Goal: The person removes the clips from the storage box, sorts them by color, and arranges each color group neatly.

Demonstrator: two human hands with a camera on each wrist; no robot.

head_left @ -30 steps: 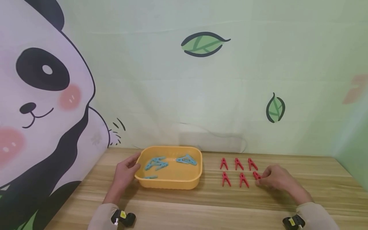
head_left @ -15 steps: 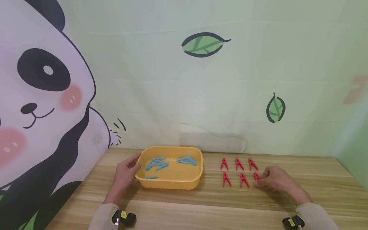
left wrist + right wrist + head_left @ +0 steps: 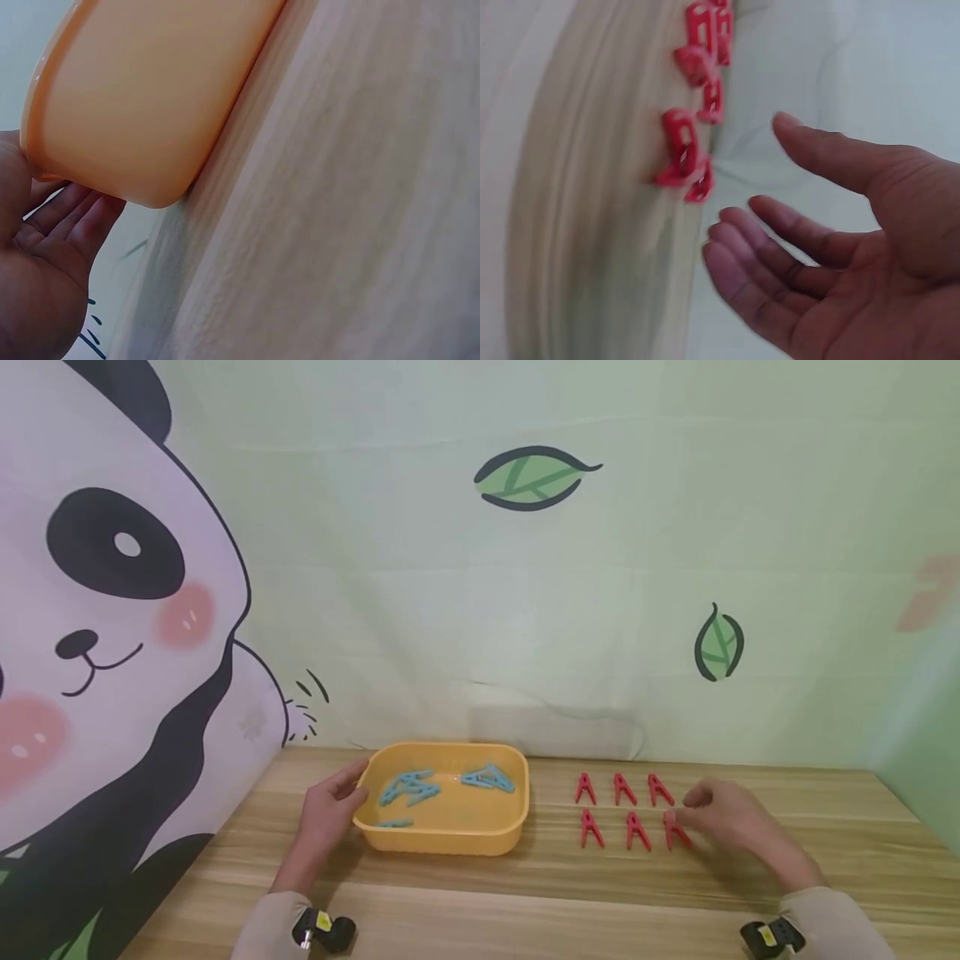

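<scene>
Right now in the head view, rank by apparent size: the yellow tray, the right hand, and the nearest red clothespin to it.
1. yellow tray
2. right hand, clearly smaller than the tray
3. red clothespin, by far the smallest

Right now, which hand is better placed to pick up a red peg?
Probably the right hand: it hovers open beside the nearest red peg, fingers relaxed and holding nothing. The left hand rests against the yellow tray, across it from the pegs.
</scene>
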